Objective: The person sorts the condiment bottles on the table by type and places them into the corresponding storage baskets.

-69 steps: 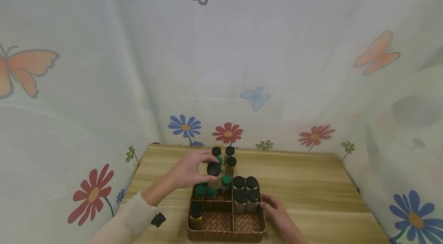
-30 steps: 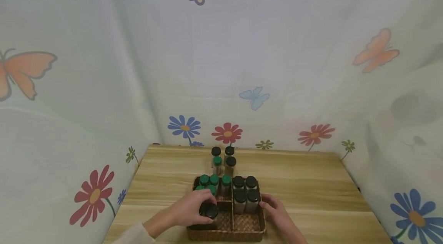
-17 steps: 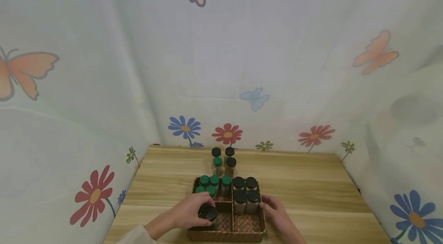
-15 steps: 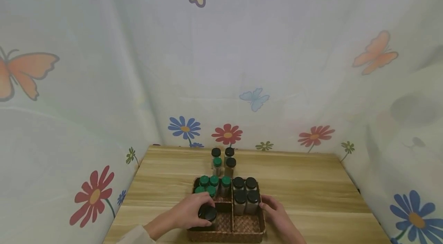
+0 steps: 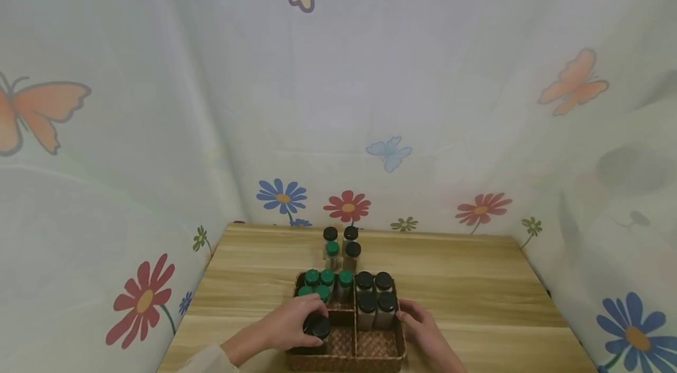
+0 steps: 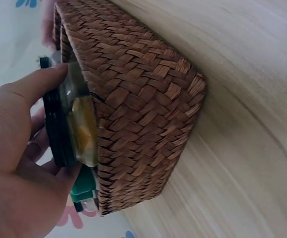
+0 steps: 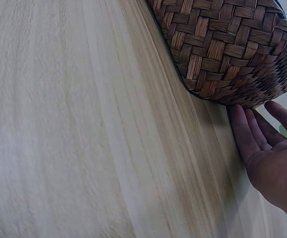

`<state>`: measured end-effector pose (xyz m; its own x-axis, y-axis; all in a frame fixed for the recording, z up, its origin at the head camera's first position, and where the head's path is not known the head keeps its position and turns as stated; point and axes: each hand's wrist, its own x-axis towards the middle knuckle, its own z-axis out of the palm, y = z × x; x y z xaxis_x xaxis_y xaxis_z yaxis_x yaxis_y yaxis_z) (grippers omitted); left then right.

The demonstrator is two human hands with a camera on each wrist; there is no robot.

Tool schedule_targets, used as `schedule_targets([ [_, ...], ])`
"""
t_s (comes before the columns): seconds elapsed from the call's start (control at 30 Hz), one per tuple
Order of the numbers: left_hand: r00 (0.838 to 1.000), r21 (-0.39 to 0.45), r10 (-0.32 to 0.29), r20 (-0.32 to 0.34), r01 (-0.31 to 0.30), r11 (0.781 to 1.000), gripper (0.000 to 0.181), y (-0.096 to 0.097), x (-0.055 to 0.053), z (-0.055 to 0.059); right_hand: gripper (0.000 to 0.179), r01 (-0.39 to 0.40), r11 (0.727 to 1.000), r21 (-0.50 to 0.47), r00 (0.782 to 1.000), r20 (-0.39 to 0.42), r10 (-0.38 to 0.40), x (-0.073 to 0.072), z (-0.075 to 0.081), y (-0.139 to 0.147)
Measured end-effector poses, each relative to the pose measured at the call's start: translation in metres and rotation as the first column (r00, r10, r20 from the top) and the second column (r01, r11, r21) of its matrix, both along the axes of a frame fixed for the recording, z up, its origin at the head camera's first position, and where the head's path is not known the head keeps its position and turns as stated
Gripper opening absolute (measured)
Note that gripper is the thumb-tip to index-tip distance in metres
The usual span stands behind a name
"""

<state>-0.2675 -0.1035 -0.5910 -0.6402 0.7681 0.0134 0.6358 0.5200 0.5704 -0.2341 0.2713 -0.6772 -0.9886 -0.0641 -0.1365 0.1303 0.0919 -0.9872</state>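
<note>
— White cloth [image 5: 296,79] printed with flowers and butterflies fills most of the view. Has any of it changed?

— No. Neither has the wooden table [image 5: 465,291] below, nor the woven basket [image 5: 346,363] standing on it.

— The hands, then?

— The left hand [image 5: 296,323] is what moved. Two seconds ago it held a black-lidded jar up over the rear of the basket; now it is down at the front left compartment, thumb and fingers curled round that jar [image 5: 320,327].

— And the right hand [image 5: 425,335]?

— Same place, fingers fairly straight, tips touching the basket's right side.

— So where does that leave the jar?

— Inside the compartment, just right of the yellow-showing jar [image 6: 85,131] by the wall. I'd count two in there now, though the grip is not released. Whether its base rests on the weave, I can't tell.

— Anything else shifted?

— Nothing I can see: four black-lidded jars [image 5: 367,302] fill the rear of the right section, four bottles [image 5: 350,262] stand beyond the basket, and five little green-lidded jars [image 5: 345,280] sit in the rear left compartment
</note>
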Motion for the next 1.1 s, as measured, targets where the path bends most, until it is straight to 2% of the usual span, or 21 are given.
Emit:
schedule_targets([
  [0.23,1.000,-0.106,-0.012,-0.025,0.009,0.994,0.043,0.005,0.002,0.007,0.052,-0.004,1.000,0.000,1.000,-0.009,0.004,-0.001,0.000,0.000],
  [0.43,0.999,-0.110,-0.002,-0.033,-0.002,0.994,0.044,0.005,0.004,0.005,0.050,0.002,1.000,0.006,1.000,-0.004,-0.001,-0.001,-0.002,0.001],
  [0.8,0.999,-0.113,-0.020,-0.042,0.015,0.993,0.044,0.007,0.001,0.005,0.051,0.008,1.000,0.003,1.000,-0.008,-0.008,-0.002,0.000,0.002],
  [0.97,0.996,-0.157,-0.055,-0.067,0.044,0.987,0.044,0.012,-0.001,0.012,0.050,0.011,1.000,0.010,1.000,-0.012,-0.011,-0.002,0.000,0.002],
  [1.1,0.996,-0.144,-0.065,-0.054,0.057,0.988,0.046,0.015,-0.003,0.025,0.051,0.009,1.000,0.022,1.000,-0.009,-0.009,0.000,0.000,0.001],
])
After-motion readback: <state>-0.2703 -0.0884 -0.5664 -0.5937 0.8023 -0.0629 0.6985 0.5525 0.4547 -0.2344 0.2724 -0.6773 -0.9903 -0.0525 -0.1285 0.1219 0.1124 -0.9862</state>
